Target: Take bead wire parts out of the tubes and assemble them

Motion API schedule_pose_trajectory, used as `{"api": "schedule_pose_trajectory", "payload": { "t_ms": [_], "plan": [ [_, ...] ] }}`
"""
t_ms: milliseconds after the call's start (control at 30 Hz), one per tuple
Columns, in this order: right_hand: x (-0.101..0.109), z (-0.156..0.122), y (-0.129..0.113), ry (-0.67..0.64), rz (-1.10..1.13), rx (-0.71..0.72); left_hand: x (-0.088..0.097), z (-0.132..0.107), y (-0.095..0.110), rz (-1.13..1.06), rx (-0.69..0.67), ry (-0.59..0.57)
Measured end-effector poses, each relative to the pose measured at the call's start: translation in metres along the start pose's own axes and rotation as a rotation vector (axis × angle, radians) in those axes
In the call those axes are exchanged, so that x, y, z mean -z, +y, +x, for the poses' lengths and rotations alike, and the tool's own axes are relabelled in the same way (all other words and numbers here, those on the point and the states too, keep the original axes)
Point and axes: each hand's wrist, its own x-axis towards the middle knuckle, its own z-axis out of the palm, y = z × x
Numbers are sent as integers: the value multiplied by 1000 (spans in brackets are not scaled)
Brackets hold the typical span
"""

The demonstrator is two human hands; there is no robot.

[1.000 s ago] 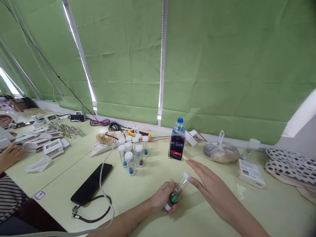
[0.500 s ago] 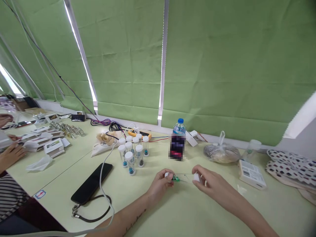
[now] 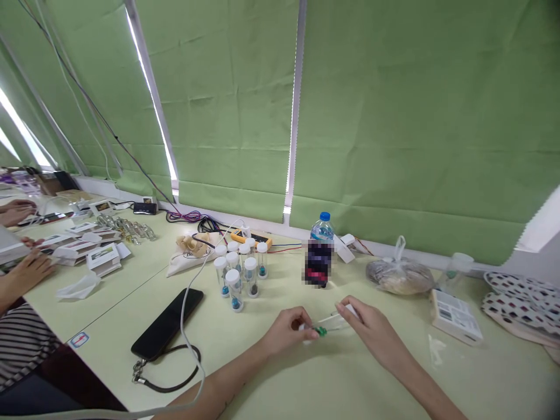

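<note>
Right hand [image 3: 367, 326] has moved onto the clear tube [image 3: 335, 321] at four o'clock from the standing vials [image 3: 250, 277], fingers gripping the white cap [image 3: 351, 311]; left hand [image 3: 286, 333] apparently pinches the partly hidden other end.

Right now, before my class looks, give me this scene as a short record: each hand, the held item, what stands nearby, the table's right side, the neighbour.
Left hand: grips one end of a clear tube
Right hand: fingers at the white cap on the tube's other end
Held item: the tube lies sideways between the hands, green piece inside near the left hand
Standing nearby: cluster of white-capped tubes
Right side: tied plastic bag, white box
Neighbour: another person's hand beside white boxes
</note>
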Motion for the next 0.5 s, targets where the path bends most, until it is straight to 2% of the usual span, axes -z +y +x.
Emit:
{"api": "schedule_pose_trajectory", "payload": {
  "t_ms": [133,167,200,233,267,300,367,400,433,500],
  "plan": [
    [3,-14,-19,35,-130,60,-3,-10,13,213,-173,-12],
    [4,-17,-22,38,-164,75,1,-12,18,299,-253,8],
    [3,-19,-24,36,-195,89,6,-12,24,471,-390,48],
    [3,-20,-26,31,-220,104,13,-12,31,664,-520,123],
    [3,-21,-26,22,-239,119,22,-11,39,835,-613,247],
    [3,-22,-26,10,-253,131,31,-9,47,982,-650,401],
    [4,-22,-25,-12,-267,150,49,-4,65,1286,-508,630],
    [4,-22,-25,-21,-271,156,57,0,74,1442,-341,689],
    [4,-23,-25,-28,-275,161,63,4,81,1570,-158,725],
    [5,-23,-25,-36,-279,170,70,15,91,1619,-54,735]
  ]
}}
